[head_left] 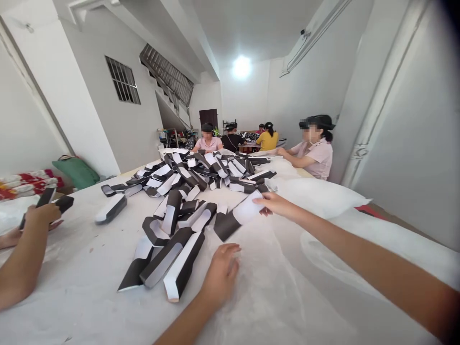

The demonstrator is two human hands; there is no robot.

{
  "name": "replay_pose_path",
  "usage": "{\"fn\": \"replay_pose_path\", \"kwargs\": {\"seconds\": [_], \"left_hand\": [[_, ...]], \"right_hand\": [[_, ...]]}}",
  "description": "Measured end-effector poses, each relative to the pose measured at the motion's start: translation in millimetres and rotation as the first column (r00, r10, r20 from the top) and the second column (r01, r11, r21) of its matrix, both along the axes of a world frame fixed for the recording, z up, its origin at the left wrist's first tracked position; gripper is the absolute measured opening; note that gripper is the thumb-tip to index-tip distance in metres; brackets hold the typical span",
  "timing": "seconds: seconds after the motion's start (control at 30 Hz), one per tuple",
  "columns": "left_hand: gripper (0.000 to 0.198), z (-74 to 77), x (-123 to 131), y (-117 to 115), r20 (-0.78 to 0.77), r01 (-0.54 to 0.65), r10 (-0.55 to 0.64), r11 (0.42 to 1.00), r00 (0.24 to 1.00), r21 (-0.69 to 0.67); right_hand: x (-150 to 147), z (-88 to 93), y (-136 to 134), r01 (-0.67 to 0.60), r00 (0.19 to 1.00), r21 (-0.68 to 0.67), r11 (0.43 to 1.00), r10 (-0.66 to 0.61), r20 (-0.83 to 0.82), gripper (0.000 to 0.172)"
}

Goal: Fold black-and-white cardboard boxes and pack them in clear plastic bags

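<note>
A long pile of black-and-white folded cardboard sleeves (190, 187) runs down the middle of the white-covered table (89, 287). My right hand (275, 203) reaches forward and pinches the white end of one flat sleeve (235, 218) at the near edge of the pile. My left hand (220, 273) lies flat on the table cover with its fingers stretched out and nothing in it, just right of several sleeves (172, 263) lying nearest me.
At the left a co-worker's hand (41, 213) holds a black sleeve. A clear plastic bag (316, 194) lies on the table at the right. A person in pink (316, 151) sits at the right side, and other people sit at the far end.
</note>
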State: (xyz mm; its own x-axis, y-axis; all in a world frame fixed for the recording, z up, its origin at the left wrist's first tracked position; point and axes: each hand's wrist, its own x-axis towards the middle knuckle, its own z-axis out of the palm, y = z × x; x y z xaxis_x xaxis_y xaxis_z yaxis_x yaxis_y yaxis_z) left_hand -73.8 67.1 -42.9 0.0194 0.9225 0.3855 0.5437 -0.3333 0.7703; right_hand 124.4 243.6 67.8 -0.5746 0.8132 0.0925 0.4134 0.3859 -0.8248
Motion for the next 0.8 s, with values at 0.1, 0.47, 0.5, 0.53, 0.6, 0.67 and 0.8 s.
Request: {"fn": "replay_pose_path", "kwargs": {"seconds": [0.1, 0.47, 0.5, 0.53, 0.6, 0.67, 0.8], "left_hand": [[0.034, 3.4, -4, 4, 0.323, -0.013, 0.043, 0.996, 0.946, -0.092], [0.036, 7.5, 9, -10, 0.111, -0.004, 0.026, 0.982, 0.993, -0.19], [0.035, 7.8, 10, -10, 0.096, -0.009, 0.027, 0.982, 0.995, -0.187], [0.035, 8.2, 11, -9, 0.091, -0.009, 0.028, 0.981, 0.995, -0.195], [0.037, 9.6, 12, -8, 0.09, -0.003, 0.025, 0.973, 0.996, -0.233], [0.037, 11.7, 12, -8, 0.069, 0.008, 0.012, 0.962, 0.998, -0.272], [0.03, 22.5, 12, -10, -0.027, 0.004, -0.013, 0.952, 1.0, -0.306]], "right_hand": [[34, -27.5, -31, 0.001, 1.0, -0.088, 0.996, 0.001, 0.026, 0.022], [23, -71.4, -112, 0.176, 0.984, 0.312, 0.933, -0.161, -0.073, 0.04], [22, -73.5, -125, 0.078, 0.997, 0.404, 0.912, -0.075, -0.024, 0.041], [21, -76.4, -136, -0.024, 0.999, 0.478, 0.878, 0.0, 0.051, 0.046], [22, -83.4, -151, -0.158, 0.977, 0.546, 0.823, 0.051, 0.205, 0.065], [26, -89.3, -155, -0.184, 0.953, 0.537, 0.823, 0.014, 0.303, 0.071], [44, -89.0, -139, -0.132, 0.974, 0.446, 0.885, 0.033, 0.223, 0.056]]}}
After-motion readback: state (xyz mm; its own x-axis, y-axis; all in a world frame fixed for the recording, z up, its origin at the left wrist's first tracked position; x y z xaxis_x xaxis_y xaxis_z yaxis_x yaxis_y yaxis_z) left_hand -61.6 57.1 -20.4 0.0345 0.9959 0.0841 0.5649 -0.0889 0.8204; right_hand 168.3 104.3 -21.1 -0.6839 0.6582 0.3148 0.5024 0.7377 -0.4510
